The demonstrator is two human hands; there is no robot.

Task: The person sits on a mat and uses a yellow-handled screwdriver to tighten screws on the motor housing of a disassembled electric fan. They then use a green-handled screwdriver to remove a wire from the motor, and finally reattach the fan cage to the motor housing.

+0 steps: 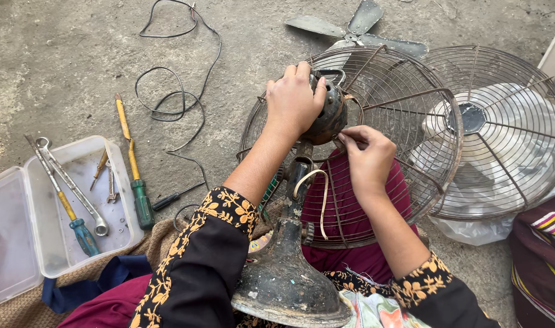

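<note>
An old, dirty table fan lies across my lap, its round black base [283,285] toward me. My left hand [294,100] grips the dark motor housing [329,115] from above. My right hand [367,159] pinches something small at the motor's lower right side; I cannot make out what it is. Behind the motor sits the fan's rusty rear wire guard [405,121]. A pale cord [322,194] loops down along the fan's neck.
A second wire guard [508,127] rests on a white fan at the right. Detached metal blades [356,27] lie on the concrete beyond. Left: a clear plastic box [22,225] with a wrench and screwdriver, a green-handled screwdriver [134,176], a black cable [180,97].
</note>
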